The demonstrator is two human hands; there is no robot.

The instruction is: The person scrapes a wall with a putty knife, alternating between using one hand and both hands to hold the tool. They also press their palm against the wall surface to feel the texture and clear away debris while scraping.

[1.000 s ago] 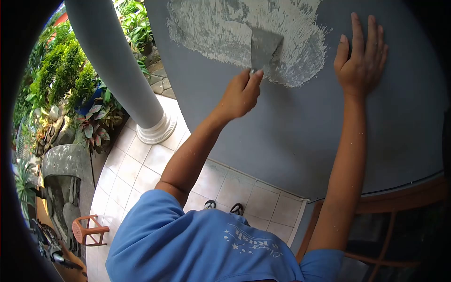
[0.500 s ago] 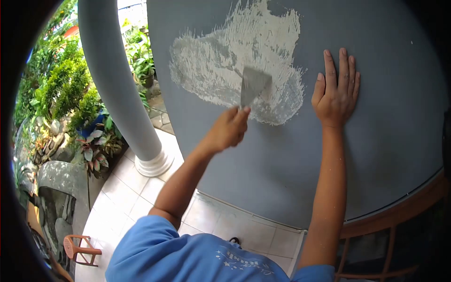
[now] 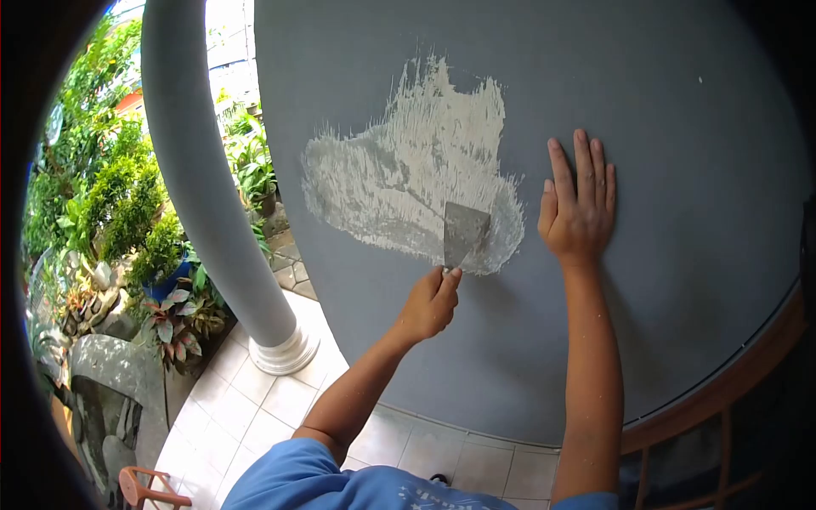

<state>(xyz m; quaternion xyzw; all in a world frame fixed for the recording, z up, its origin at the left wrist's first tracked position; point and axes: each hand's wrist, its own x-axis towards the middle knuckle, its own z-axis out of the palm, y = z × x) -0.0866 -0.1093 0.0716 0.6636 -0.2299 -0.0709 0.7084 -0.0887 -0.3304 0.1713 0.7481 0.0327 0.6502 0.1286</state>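
A grey-blue wall [image 3: 663,110] fills most of the view. To its left stands a round grey column [image 3: 195,170], its pale base resting on a floor of light tiles [image 3: 255,408]. Beyond the column grow green plants [image 3: 110,195]. A curved wooden frame [image 3: 722,391] runs along the lower right edge of the wall.

On the wall sits a wide, ragged patch of whitish filler [image 3: 408,170], streaked with upright strokes. The person's blue shirt [image 3: 340,493] shows at the bottom.

The right hand [image 3: 578,212] lies flat on the bare wall just beside the right edge of the patch, its fingers straight, pointing up and holding nothing. The left hand [image 3: 429,304] is below the patch, its fingers closed around the handle of a putty knife [image 3: 465,234]. The knife's flat metal blade points upward and lies against the lower right part of the filler.
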